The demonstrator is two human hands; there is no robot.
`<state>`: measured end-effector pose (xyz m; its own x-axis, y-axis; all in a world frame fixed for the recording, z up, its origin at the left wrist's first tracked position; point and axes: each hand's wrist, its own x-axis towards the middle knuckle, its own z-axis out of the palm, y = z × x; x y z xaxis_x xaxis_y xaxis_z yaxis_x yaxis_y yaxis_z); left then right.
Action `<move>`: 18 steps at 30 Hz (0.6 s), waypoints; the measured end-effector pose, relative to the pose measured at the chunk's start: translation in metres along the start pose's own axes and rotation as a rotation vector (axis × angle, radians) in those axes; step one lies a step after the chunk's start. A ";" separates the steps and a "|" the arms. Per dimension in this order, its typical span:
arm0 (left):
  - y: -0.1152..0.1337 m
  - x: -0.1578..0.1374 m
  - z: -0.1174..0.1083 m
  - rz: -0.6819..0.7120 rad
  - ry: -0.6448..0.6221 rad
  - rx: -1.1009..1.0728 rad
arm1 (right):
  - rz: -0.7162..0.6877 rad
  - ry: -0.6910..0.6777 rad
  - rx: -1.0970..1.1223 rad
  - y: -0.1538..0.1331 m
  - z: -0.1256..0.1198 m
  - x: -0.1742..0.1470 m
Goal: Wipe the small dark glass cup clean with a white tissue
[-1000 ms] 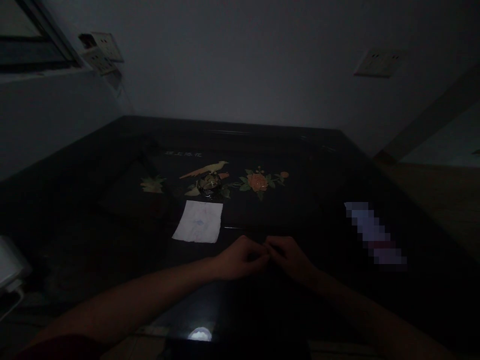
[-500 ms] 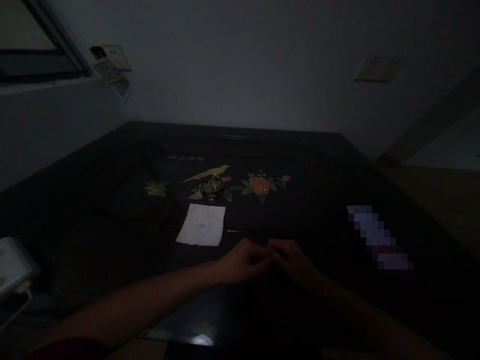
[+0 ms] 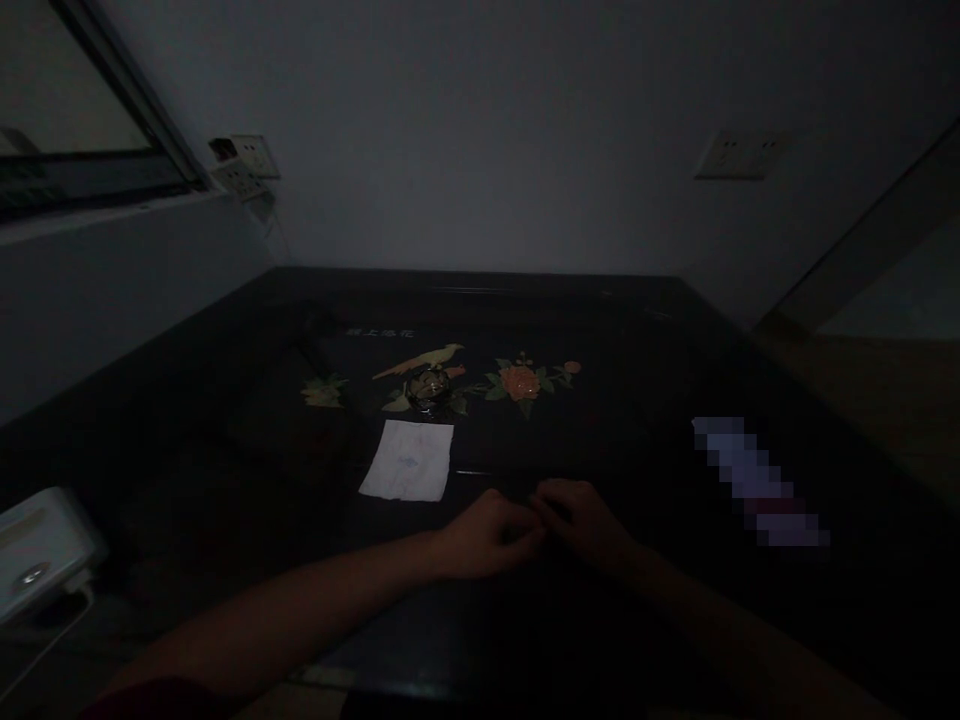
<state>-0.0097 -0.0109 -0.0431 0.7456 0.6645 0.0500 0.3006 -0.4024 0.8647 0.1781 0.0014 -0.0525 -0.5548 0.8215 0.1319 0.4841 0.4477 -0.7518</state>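
Note:
In the dim head view, my left hand (image 3: 491, 537) is just over the dark table's near part, its thumb and fingertips pinched together. Close by on the right, my right hand (image 3: 583, 517) is closed in a similar pinch, fingertips almost against those of the left. Whatever lies between the fingers is too small and dark to make out. A creased white paper sheet (image 3: 409, 462) with a faint bluish mark lies flat, beyond and left of my hands. Behind it sits a round clear glass dish (image 3: 429, 390).
The glossy black table (image 3: 600, 310) bears a painted bird and a painted flower (image 3: 520, 382). At right lies a pixelated purplish long item (image 3: 754, 480). A white device (image 3: 49, 545) with a cord stands at the left edge. Wall sockets (image 3: 739, 155) are behind.
The view has tilted up slightly, so the table and wall sit lower in it. Both hands keep their pinch close together. A bright reflection near the bottom has faded.

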 end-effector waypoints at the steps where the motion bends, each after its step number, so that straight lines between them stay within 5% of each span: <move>1: -0.001 0.000 0.000 0.010 -0.009 0.028 | 0.008 0.010 -0.021 0.002 -0.001 0.001; 10: 0.010 -0.005 -0.001 0.127 0.044 0.231 | 0.067 0.014 -0.233 0.011 -0.007 0.008; 14: 0.014 0.000 -0.046 -0.017 0.342 0.225 | 0.053 -0.021 -0.269 -0.001 -0.008 0.014; 16: 0.001 0.003 -0.080 -0.108 0.663 0.247 | 0.036 -0.048 -0.278 -0.010 -0.007 0.022; 18: -0.021 0.003 -0.114 -0.164 0.854 0.266 | 0.023 -0.065 -0.288 -0.019 -0.002 0.035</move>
<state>-0.0814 0.0715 -0.0044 0.0188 0.9239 0.3821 0.5704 -0.3237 0.7548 0.1514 0.0225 -0.0321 -0.5789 0.8125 0.0684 0.6639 0.5184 -0.5390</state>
